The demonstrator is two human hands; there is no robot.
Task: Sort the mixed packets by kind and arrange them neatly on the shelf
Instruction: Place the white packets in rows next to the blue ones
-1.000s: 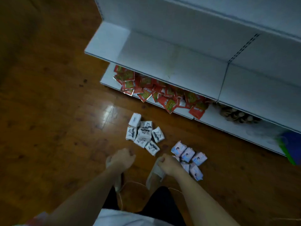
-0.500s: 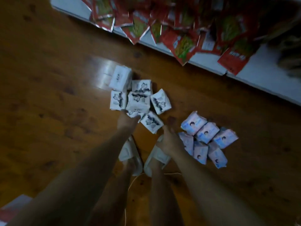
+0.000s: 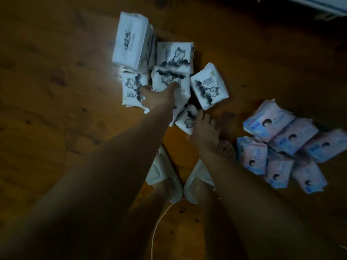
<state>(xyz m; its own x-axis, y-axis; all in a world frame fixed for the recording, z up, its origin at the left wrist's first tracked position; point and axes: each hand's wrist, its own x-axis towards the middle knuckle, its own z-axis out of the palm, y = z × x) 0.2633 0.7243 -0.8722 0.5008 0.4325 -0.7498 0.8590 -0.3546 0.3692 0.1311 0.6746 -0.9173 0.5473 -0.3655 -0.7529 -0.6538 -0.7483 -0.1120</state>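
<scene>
Both hands reach down to the white packets on the wooden floor.

Left hand lies on the white cat-print packets at upper centre of the frame, thumb and fingers spread over two of them; whether it pinches one cannot be told through the blur. Right hand, fingers loosely extended, touches the lowest white packet of that cluster. The cluster lies flat and touching on the wooden floor, with a plainer white pack at its top left. A second heap, of pink-and-blue packets, lies at right centre, near but apart from the white ones. Below the hands are two white slippers and a thin white cord. A shelf edge shows at upper right.
</scene>
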